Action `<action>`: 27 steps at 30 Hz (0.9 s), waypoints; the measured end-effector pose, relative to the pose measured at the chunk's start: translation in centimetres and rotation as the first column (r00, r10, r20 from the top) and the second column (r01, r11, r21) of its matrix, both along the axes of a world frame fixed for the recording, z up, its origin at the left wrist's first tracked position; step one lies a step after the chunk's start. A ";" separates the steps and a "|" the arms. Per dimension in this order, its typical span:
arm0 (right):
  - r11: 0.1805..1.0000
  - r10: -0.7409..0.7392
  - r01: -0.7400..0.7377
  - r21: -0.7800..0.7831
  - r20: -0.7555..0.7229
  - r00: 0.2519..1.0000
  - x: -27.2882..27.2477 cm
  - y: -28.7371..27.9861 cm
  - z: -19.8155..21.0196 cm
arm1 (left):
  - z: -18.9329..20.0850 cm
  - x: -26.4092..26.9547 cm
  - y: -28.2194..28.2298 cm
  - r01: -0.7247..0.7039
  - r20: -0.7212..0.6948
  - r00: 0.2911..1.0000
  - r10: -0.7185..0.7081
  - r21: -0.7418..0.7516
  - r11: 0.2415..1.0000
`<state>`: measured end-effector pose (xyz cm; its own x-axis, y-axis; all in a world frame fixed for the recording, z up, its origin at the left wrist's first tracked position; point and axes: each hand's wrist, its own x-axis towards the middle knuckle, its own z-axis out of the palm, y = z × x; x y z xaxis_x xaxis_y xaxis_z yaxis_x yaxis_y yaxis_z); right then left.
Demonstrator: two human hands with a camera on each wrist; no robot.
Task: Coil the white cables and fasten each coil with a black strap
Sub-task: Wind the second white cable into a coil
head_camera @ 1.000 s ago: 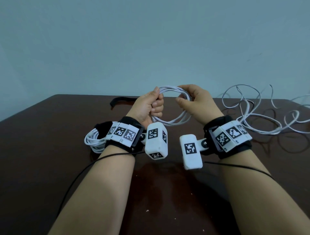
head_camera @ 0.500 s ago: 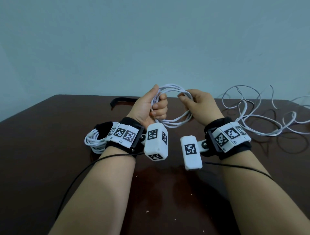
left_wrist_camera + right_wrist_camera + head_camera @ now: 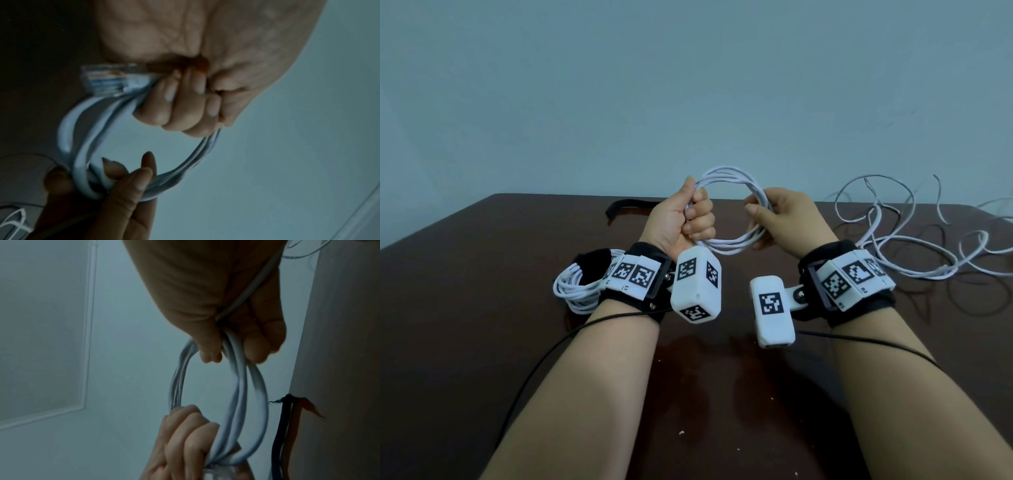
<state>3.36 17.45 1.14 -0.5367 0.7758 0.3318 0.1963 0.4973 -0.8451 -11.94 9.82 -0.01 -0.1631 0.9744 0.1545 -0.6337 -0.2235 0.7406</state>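
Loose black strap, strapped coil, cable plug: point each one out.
Loose black strap (image 3: 626,206), head view, its middle.
Strapped coil (image 3: 571,287), head view, white loops.
Cable plug (image 3: 102,79), left wrist view, clear body.

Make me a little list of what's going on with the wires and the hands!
left hand: grips one side of the coil
right hand: holds the other side
coil: white loops, held above the table
plug: clear, sticks out beside the left fingers
finished coil: strapped, lying at left
loose cable: unwound, at right
spare strap: black, far edge
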 end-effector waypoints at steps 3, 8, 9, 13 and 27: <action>0.993 -0.043 0.029 0.117 0.120 0.992 0.1 0.0 0.0 | -0.1 -0.4 -0.1 -0.076 0.001 0.997 0.076 -0.012 0.997; 0.944 -0.213 0.119 0.309 0.293 0.932 0.8 0.9 -0.1 | -0.4 -1.8 -0.2 -0.261 0.050 0.963 0.263 -0.048 0.964; 0.918 -0.274 0.146 0.368 0.325 0.905 1.1 1.1 0.0 | -0.4 -2.1 -0.3 -0.291 0.056 0.954 0.294 -0.051 0.955; 0.839 -0.438 0.208 0.503 0.398 0.806 2.1 1.8 0.0 | -0.4 -3.0 -0.7 -0.371 0.107 0.921 0.374 -0.047 0.927; 0.814 -0.449 0.133 0.566 0.466 0.762 1.5 1.3 0.2 | 0.0 -3.0 -0.4 -0.538 -0.092 0.842 0.532 -0.072 0.840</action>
